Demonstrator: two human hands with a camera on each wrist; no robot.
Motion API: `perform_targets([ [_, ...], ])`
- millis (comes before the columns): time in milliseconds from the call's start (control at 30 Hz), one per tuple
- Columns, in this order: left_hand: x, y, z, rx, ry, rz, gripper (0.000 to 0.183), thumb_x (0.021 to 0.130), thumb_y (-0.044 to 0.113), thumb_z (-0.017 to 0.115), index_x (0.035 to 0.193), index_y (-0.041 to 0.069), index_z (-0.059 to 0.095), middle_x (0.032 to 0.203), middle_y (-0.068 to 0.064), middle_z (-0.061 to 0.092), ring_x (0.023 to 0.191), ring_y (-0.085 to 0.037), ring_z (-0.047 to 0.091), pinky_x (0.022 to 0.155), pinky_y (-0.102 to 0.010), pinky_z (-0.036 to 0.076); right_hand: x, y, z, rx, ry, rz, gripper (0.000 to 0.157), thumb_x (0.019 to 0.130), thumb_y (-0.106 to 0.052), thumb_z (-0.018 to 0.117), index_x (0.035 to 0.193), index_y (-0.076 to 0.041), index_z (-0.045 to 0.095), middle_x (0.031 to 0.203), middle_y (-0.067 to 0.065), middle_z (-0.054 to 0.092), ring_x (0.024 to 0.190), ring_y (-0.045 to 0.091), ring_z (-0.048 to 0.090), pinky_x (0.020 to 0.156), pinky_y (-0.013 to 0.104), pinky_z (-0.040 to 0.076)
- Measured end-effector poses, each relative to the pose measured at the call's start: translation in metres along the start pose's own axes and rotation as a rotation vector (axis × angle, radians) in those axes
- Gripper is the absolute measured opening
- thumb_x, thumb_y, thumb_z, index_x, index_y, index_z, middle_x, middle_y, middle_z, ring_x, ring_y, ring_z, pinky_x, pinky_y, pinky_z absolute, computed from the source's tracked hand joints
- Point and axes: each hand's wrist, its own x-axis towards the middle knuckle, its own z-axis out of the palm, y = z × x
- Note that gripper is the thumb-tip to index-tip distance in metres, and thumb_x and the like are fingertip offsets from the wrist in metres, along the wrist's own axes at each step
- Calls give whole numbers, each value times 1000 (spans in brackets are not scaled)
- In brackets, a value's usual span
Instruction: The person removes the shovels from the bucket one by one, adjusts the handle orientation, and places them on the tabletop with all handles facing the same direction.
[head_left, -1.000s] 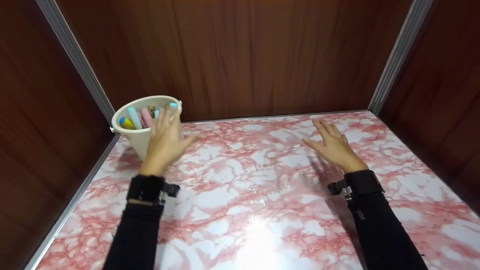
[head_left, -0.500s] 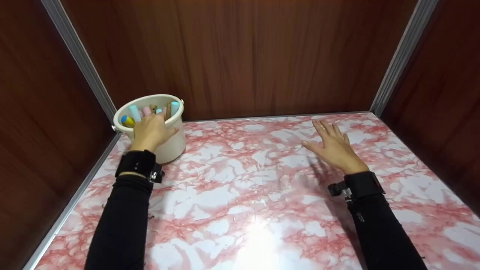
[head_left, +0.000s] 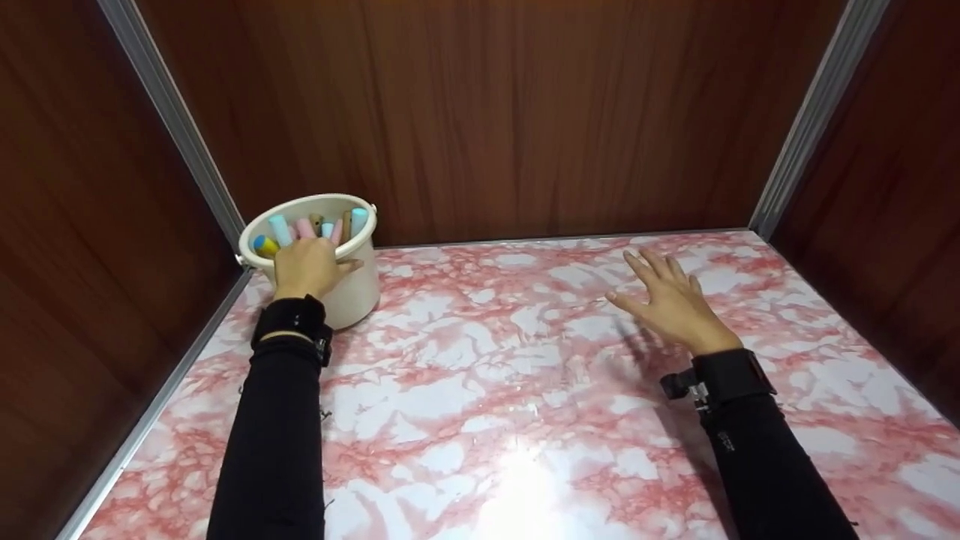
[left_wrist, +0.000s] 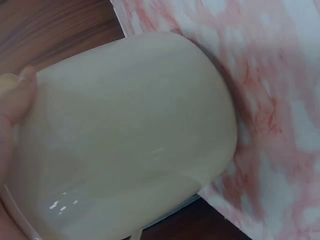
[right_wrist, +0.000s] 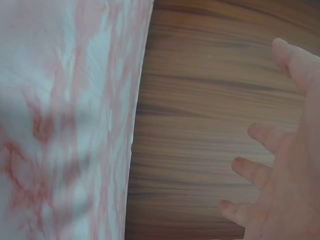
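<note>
Left hand [head_left: 306, 268] has dropped onto the cream bucket [head_left: 354, 294], gripping its near rim. Bucket's upright, far left, just beyond that hand; right hand [head_left: 675, 306] is way off right, fingers spread.

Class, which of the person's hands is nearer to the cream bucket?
Left. The left hand touches the cream bucket at its near side; the right hand is apart, over the marbled table to the bucket's right.

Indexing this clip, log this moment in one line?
left hand: gripping bucket rim | right hand: empty, above table | bucket: on table, colored rods inside
</note>
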Motion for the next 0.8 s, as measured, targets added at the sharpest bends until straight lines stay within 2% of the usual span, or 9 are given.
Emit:
perform_targets([
  [67,0,-3,2,-12,7,-2,81,92,49,82,150,-1,57,131,-39,48,105,-53,62,74,-63,56,0,0,-2,5,-5,9,93,103,-70,49,171,-15,20,178,19,8,159,56,-3,117,81,-2],
  [167,0,-5,4,-20,13,6,83,90,50,83,149,-2,58,130,-39,48,108,-55,61,76,-64,56,-1,0,-3,17,-17,15,94,103,-72,48,172,-17,17,178,19,6,159,55,-6,117,81,-4],
  [300,2,-6,4,-9,6,34,90,90,49,84,160,7,47,128,-39,48,112,-56,59,77,-63,56,0,0,-4,5,-19,18,95,102,-73,47,172,-16,18,178,18,5,159,55,-6,117,81,-4],
  [567,1,-10,9,0,40,61,88,87,48,86,158,8,51,130,-42,52,105,-56,62,73,-65,54,-1,-1,-3,5,-22,23,95,102,-72,49,172,-17,17,178,18,7,160,53,-5,117,81,-3],
  [667,1,-10,10,1,54,62,83,87,48,86,152,4,57,133,-44,52,103,-56,64,73,-64,54,-1,0,-4,13,-32,25,95,102,-73,48,172,-18,15,178,17,5,160,52,-7,117,81,-4],
  [800,1,-8,9,-3,46,61,81,88,48,85,150,3,59,135,-45,52,102,-56,64,73,-65,55,-2,0,-6,11,-32,25,95,102,-73,48,172,-18,14,178,18,6,160,52,-7,117,81,-4],
])
